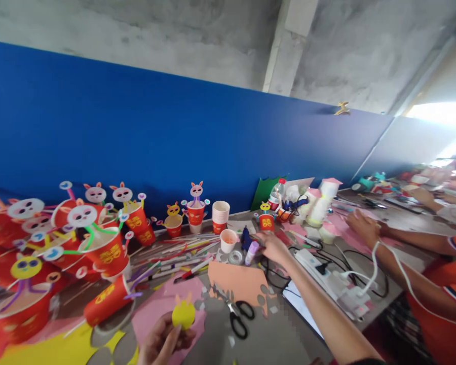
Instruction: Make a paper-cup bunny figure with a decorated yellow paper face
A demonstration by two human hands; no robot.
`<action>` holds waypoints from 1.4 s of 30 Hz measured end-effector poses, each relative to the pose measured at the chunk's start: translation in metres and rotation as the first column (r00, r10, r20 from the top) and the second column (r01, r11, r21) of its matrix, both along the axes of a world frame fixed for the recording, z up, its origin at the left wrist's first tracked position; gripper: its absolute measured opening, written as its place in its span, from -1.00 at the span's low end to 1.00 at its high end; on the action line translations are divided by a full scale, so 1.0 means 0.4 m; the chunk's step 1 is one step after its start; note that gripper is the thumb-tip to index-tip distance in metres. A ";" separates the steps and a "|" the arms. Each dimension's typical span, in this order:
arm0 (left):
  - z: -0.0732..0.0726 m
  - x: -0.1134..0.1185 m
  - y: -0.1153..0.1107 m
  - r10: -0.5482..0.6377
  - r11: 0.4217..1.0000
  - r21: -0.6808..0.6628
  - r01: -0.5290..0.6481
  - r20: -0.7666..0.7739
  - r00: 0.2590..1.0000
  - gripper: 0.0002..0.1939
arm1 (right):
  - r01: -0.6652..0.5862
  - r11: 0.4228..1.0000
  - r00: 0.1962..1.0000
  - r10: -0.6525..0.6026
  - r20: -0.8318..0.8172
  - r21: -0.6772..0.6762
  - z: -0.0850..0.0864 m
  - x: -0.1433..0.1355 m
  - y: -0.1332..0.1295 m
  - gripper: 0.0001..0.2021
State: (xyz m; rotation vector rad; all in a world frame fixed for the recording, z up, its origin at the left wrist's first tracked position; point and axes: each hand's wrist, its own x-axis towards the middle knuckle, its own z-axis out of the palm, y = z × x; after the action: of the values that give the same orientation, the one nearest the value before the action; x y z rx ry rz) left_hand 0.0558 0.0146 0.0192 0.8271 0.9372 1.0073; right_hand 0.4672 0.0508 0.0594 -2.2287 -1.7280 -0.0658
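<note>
Near the bottom edge, my left hand [167,337] pinches a round yellow paper animal head [183,315] with small pinkish ears. My right hand [271,247] reaches far over the table, fingers stretched out, with no object visible in its grasp. Just left of its fingertips are a dark blue glue gun [245,238] and a purple-and-white glue stick [252,252]. A small red cup figure [266,219] with a yellow head stands behind that hand. Black-handled scissors [240,317] lie between my hands, partly over an orange paper sheet [237,279].
Many red paper-cup figures [108,251] crowd the left side. Pens and sticks [175,253] lie scattered behind pink paper [148,309]. A white power strip [330,284] with cables lies right of my forearm. Another person's hands [363,228] rest farther right. A blue partition [137,126] backs the table.
</note>
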 end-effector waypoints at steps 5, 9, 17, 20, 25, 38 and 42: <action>0.008 -0.009 -0.009 -0.078 0.994 0.079 0.077 0.014 0.997 -0.51 | 0.074 0.972 0.997 -0.070 -0.026 0.222 0.049 -0.061 -0.097 -0.73; 0.004 -0.011 -0.015 -0.148 0.986 0.088 0.140 0.082 0.986 -0.63 | -0.102 0.912 0.901 0.254 -0.351 0.398 0.034 -0.240 -0.175 -0.75; 0.018 -0.008 -0.013 -0.178 0.983 0.017 0.183 0.328 0.928 -0.70 | -0.380 0.897 0.303 0.352 -0.885 0.227 -0.056 -0.533 -0.140 -0.70; 0.017 -0.007 -0.005 -0.165 0.983 -0.006 0.185 0.426 0.890 -0.73 | -0.360 0.902 0.153 0.310 -0.938 0.240 -0.080 -0.561 -0.114 -0.67; 0.003 -0.009 -0.008 -0.224 0.952 -0.049 0.302 0.562 0.796 -0.67 | -0.373 0.883 -0.009 0.303 -0.953 0.285 -0.104 -0.607 -0.122 -0.67; -0.025 -0.002 -0.025 -0.330 0.829 -0.178 0.531 0.610 0.721 -0.85 | -0.347 0.885 -0.034 0.320 -0.947 0.311 -0.094 -0.634 -0.161 -0.65; -0.029 0.011 -0.012 -0.309 0.877 -0.168 0.451 0.521 0.796 -0.77 | -0.342 0.904 -0.058 0.252 -0.966 0.257 -0.092 -0.619 -0.161 -0.66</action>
State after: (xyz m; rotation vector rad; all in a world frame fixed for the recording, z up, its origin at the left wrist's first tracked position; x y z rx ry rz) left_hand 0.0604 0.0099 0.0077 0.4583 0.4371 0.6482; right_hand 0.2195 -0.0134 0.0226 -1.0228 -1.1406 1.3975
